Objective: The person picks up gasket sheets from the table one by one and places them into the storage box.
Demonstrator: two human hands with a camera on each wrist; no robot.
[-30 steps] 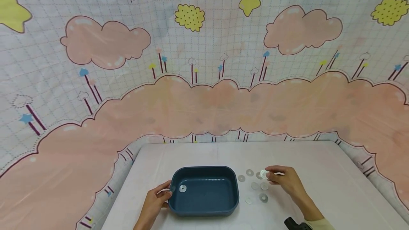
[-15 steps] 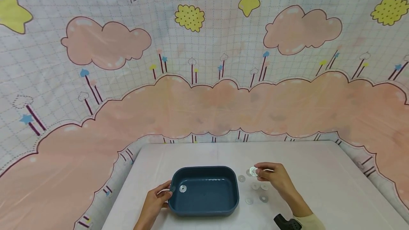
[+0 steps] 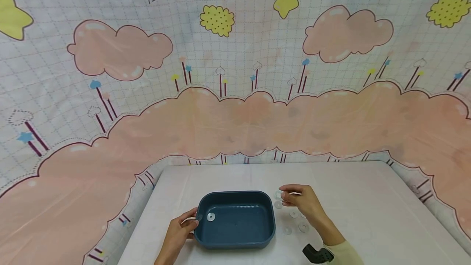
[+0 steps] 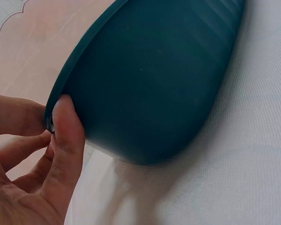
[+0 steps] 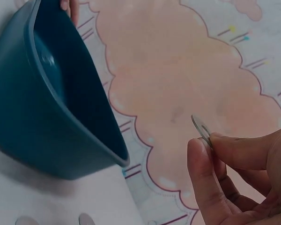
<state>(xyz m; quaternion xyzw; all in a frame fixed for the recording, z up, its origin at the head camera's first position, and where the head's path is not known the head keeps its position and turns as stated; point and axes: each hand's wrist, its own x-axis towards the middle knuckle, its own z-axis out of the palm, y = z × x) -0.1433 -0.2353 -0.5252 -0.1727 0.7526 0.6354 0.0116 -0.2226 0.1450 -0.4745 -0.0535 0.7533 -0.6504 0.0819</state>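
My left hand [image 3: 176, 234] pinches the left end of a dark blue plastic bin [image 3: 235, 245]. In the left wrist view, the thumb [image 4: 68, 136] presses the bin's outer wall just under the rim. One flat metal washer [image 3: 211, 216] lies inside the bin, towards its left. Between thumb and fingertips my right hand [image 3: 305, 205] pinches another washer [image 5: 202, 130], held in the air on edge in the right wrist view, to the right of the bin and apart from it. Several loose washers [image 3: 293, 213] lie on the table between the bin and my right forearm.
The table [image 3: 386, 216] has a white cover. Behind it hangs a patterned cloth [image 3: 257, 126] with pink clouds and yellow stars. A black device [image 3: 317, 253] sits at my right wrist, by a pale yellow sleeve [image 3: 346, 253].
My right hand has moved left towards the bin, carrying the pinched washer past the loose ones. The left hand and the bin stay in place.
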